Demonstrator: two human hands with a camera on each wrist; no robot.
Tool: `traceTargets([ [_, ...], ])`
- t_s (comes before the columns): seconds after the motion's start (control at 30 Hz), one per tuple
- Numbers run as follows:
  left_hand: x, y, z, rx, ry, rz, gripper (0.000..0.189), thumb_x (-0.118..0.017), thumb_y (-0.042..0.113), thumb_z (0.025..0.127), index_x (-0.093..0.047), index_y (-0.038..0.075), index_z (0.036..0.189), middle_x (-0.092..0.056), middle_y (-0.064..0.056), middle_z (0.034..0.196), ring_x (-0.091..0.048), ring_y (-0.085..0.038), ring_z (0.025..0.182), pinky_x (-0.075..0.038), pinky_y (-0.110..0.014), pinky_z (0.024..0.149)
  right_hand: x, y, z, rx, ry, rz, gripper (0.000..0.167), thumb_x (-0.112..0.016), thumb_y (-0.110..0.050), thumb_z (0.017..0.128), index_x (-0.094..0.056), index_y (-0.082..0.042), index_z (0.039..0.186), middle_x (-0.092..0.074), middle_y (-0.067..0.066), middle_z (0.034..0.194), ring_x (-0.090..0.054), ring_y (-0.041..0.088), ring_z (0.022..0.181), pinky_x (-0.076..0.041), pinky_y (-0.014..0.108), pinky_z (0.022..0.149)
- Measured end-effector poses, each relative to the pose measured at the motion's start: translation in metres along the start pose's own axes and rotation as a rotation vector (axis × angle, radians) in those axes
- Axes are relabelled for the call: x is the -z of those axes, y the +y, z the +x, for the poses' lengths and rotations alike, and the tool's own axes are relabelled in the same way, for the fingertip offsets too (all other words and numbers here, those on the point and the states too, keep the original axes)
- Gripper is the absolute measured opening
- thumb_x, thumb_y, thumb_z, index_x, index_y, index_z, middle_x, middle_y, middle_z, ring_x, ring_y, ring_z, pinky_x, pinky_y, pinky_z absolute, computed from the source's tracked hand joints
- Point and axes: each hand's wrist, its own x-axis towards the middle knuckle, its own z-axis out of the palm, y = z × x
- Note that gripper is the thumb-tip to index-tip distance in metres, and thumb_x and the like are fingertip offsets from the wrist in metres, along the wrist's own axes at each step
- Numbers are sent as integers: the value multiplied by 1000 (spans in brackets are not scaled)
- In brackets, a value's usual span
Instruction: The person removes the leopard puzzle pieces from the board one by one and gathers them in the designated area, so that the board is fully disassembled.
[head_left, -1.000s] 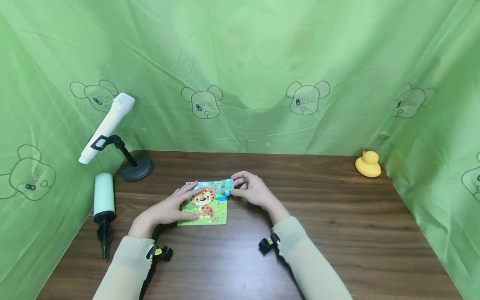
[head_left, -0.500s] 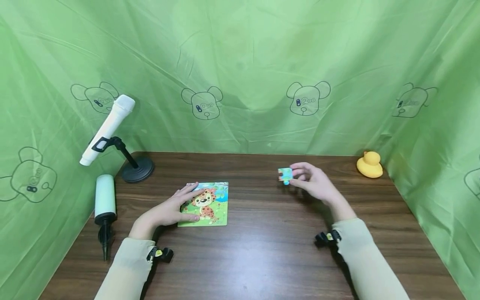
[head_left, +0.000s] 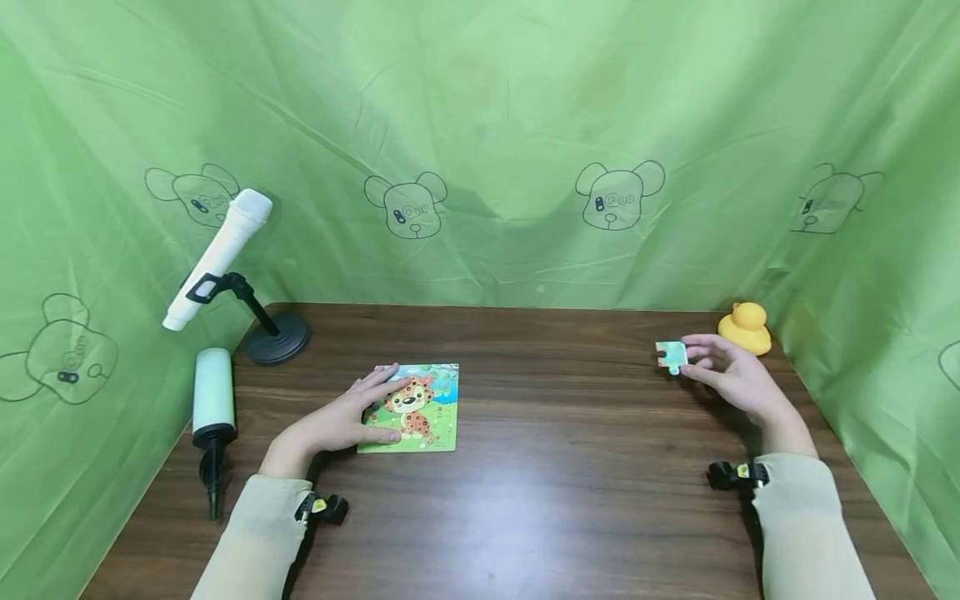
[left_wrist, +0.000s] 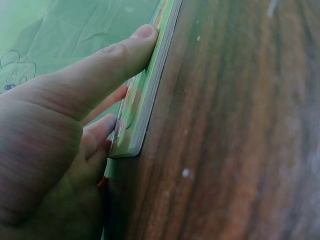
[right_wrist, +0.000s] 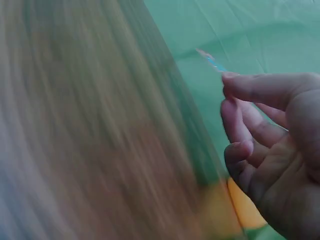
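A square jigsaw puzzle (head_left: 442, 425) with a spotted cartoon leopard on a green and blue scene lies flat on the wooden table. My left hand (head_left: 337, 422) rests across its left part, fingers spread and nearly straight. In the left wrist view the thumb lies along the near edge of the thick puzzle board (left_wrist: 131, 142). Far to the right, my right hand (head_left: 738, 381) pinches a small light-blue jigsaw piece (head_left: 672, 357) between thumb and fingers, above the table. Seen almost edge-on in the right wrist view, the piece (right_wrist: 212, 61) sticks out past the fingertips.
A yellow rubber duck (head_left: 745, 327) sits just behind my right hand. At the left stand a white microphone (head_left: 221, 254) on a black stand (head_left: 277, 339) and a pale-green hand pump (head_left: 213, 392) lying down. Green cloth (head_left: 495, 125) walls the table's back and sides.
My right hand has drawn the jigsaw piece away from the puzzle's upper right corner and carried it rightward toward the duck. The left hand has stayed on the puzzle.
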Motion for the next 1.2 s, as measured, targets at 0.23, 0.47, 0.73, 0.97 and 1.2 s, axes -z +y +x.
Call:
traceTargets([
  [0.23,1,5,6,14,-19,-23,96,-88,50,91,-39,30,172,-12,-8,184,-1,-43,168,-6,-73,131,27,23,-17,-60,-8,-50,55,-78,-12,104,-54,7,150,-74,-9,117,-68,-2,94,-61,21,73],
  [0.47,-1,2,6,10,-21,-29,96,-88,50,92,-39,30,172,-11,-7,184,-1,-43,168,-4,-71,132,30,31,-18,-39,-3,-87,54,-76,-11,105,-55,11,149,-75,-5,120,-67,-6,95,-59,17,74],
  [0.73,-3,-2,6,1,-15,-33,95,-87,51,92,-39,32,172,-11,-7,184,-1,-42,168,-4,-71,132,31,38,-22,-66,37,-74,53,-76,-13,106,-57,13,148,-72,-23,114,-66,-11,93,-54,11,75],
  [0.97,-3,-2,6,4,-13,-28,95,-87,51,92,-39,31,172,-11,-7,184,-1,-42,168,-4,-71,132,27,29,-21,-93,38,-164,60,-80,-22,103,-58,10,150,-74,-4,116,-61,-6,88,-52,14,71],
  [1.2,-1,-1,3,0,-12,-29,95,-88,49,92,-39,29,172,-11,-8,184,0,-43,168,-3,-69,133,25,24,-16,-98,16,-249,51,-74,-20,107,-61,8,148,-75,18,107,-60,0,83,-50,20,68],
])
